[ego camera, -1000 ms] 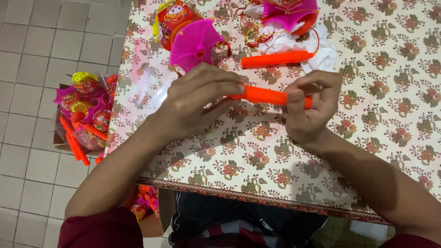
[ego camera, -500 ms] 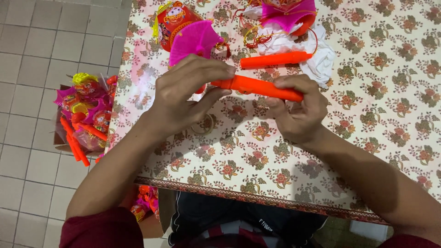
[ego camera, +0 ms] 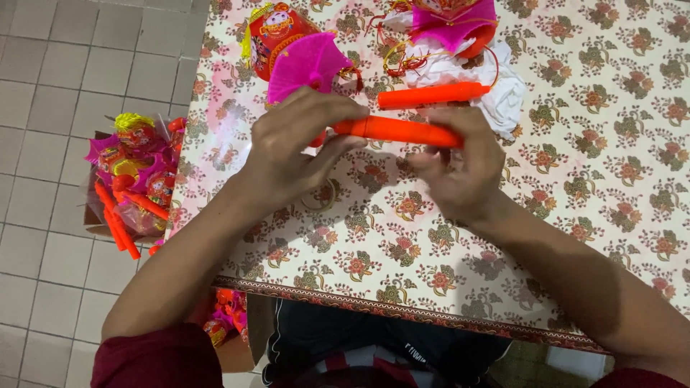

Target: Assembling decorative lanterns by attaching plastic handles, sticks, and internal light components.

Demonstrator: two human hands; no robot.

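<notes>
Held an orange stick [ego camera: 399, 131] level above mid-worktop [ego camera: 431, 273], left hand [ego camera: 291, 154] and right hand [ego camera: 460, 169] both closed on it. Spare stick [ego camera: 431, 95] unused beyond; finished lanterns [ego camera: 136, 169] piled off the left edge.

Both forearms reach forward and angle inward, bare below dark red sleeves pushed up near the elbows. The left hand [ego camera: 291, 154] lies palm down, knuckles up, its fingers curled over toward the right hand [ego camera: 460, 169] and its thumb tucked beneath them. The right hand is also palm down, wrist bent slightly, fingers [ego camera: 471, 122] arched and pinched closed, fingertips pointing toward the left hand, the 2 hands near but apart.
</notes>
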